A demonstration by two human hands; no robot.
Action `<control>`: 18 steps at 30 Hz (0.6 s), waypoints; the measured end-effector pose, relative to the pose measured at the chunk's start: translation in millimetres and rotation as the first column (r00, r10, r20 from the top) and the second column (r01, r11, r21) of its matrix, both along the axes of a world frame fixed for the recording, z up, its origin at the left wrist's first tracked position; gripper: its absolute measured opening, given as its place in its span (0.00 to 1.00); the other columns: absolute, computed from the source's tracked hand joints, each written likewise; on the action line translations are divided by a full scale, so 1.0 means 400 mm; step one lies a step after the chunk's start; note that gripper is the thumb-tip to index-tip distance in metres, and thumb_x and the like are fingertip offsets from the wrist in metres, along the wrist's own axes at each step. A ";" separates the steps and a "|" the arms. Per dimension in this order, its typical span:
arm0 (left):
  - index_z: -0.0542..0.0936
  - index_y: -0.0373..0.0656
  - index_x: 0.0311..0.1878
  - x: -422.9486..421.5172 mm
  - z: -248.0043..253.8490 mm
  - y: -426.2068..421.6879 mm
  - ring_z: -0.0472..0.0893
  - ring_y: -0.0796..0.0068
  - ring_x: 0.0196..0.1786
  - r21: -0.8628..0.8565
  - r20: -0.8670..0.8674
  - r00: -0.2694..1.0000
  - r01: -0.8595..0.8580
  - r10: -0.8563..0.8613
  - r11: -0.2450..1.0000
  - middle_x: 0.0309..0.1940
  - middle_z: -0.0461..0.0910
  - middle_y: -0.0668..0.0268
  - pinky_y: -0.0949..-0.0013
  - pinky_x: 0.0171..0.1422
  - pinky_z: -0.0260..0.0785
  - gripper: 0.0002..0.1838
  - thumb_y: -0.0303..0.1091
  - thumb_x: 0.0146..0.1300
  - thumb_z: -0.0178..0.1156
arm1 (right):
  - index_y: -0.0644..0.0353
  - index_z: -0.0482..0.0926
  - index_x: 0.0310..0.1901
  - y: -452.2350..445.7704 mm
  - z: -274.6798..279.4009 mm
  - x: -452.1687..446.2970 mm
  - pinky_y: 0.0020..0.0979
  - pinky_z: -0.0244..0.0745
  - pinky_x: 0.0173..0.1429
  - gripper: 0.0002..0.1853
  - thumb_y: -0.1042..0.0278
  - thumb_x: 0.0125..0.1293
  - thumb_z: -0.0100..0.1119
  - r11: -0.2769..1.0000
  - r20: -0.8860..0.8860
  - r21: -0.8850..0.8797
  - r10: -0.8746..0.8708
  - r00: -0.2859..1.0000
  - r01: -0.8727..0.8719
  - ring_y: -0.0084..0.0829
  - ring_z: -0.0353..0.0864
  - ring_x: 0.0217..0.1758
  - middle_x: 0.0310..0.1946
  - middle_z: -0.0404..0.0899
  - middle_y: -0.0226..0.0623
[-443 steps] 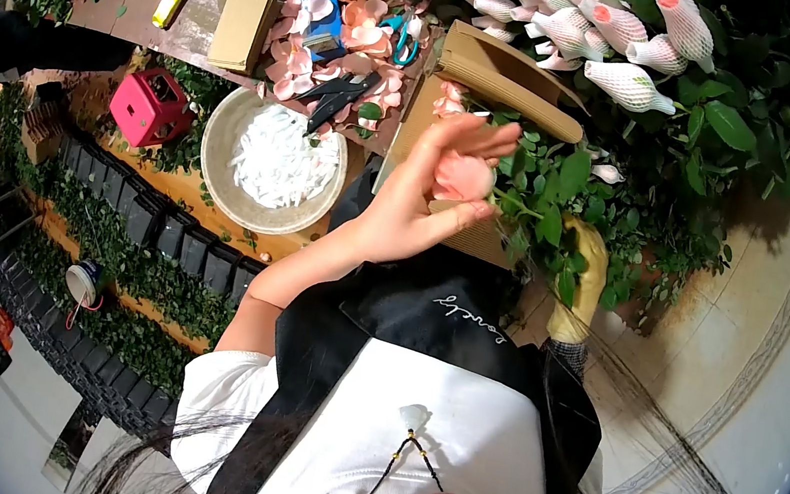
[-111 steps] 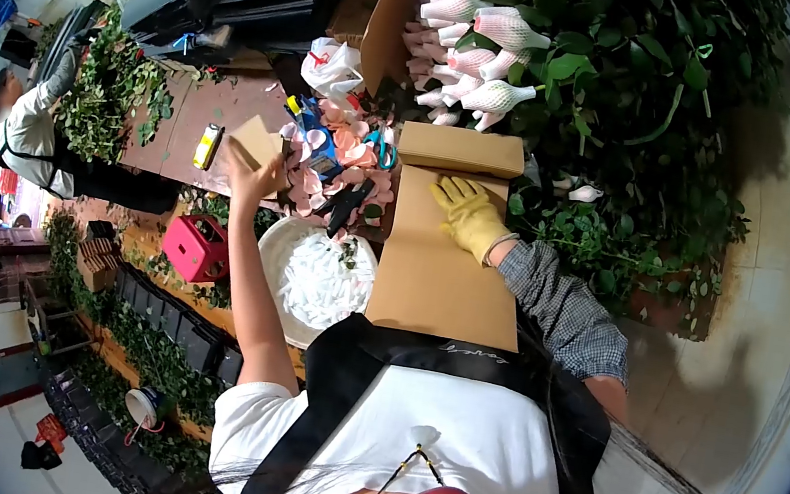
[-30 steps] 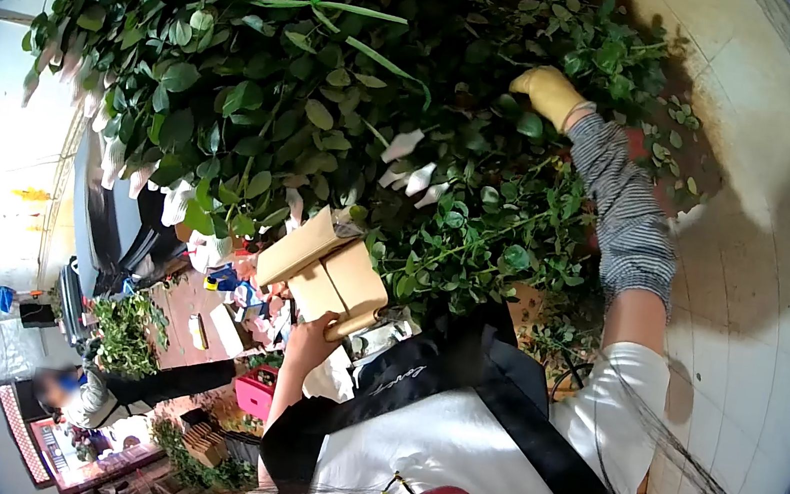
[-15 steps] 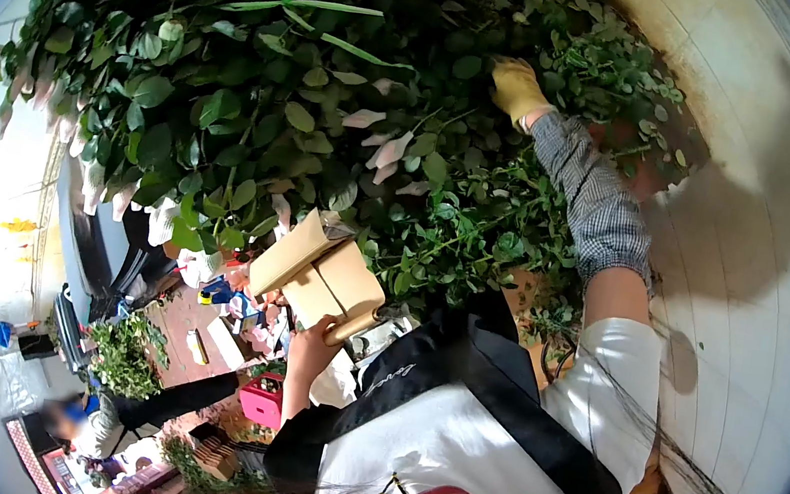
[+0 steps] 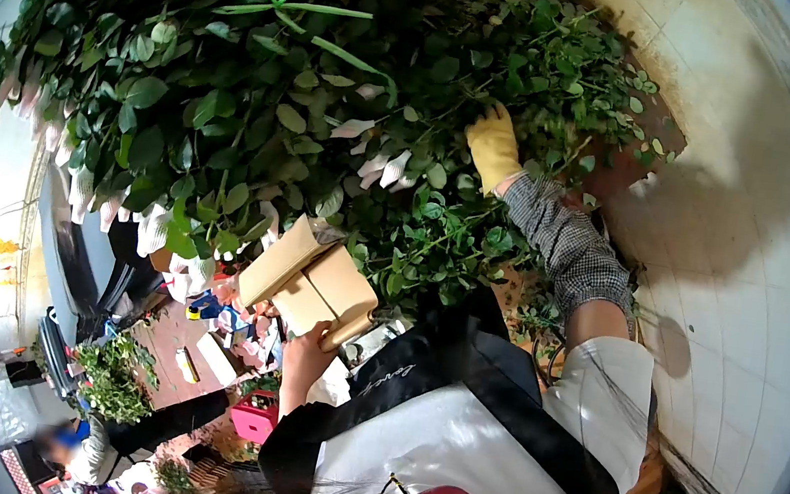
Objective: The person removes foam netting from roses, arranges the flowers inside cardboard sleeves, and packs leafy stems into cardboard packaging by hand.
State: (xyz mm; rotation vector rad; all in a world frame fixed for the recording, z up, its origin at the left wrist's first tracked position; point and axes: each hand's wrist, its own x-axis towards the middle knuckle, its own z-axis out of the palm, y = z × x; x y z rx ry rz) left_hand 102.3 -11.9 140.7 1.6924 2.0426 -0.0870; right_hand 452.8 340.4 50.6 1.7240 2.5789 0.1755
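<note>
My left hand (image 5: 304,360) is wrapped around the round handle (image 5: 349,333) of a tan, box-like piece (image 5: 319,287) with a flap-shaped top, resembling wood or cardboard; its exact kind is unclear. My right hand (image 5: 495,148), in a yellow glove, is curled among green leafy stems, with its fingertips partly hidden by leaves. The large heap of rose stems (image 5: 202,109) fills the upper view. Pale blooms in white net sleeves (image 5: 394,168) stick out of it, several hanging at the left edge. A green tie (image 5: 298,6) lies across the leaves.
A white tiled wall (image 5: 733,285) curves along the right. Below left are a pink stool (image 5: 254,416), a pile of leafy stems (image 5: 116,378) and scattered wrappings on a reddish floor. Another person (image 5: 89,452) is at the lower left.
My gloved right hand has moved down and slightly left, showing more of the glove. Leaves near it have shifted. My left hand still holds the tan piece.
</note>
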 end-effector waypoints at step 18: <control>0.70 0.37 0.69 -0.229 -0.117 0.037 0.81 0.63 0.58 -0.256 0.648 0.714 -0.126 0.267 0.958 0.58 0.80 0.55 0.60 0.65 0.72 0.35 0.60 0.78 0.40 | 0.48 0.84 0.42 -0.506 0.288 -0.235 0.39 0.76 0.35 0.08 0.66 0.71 0.53 0.840 -0.443 -0.256 0.338 0.831 -0.478 0.35 0.78 0.24 0.19 0.75 0.38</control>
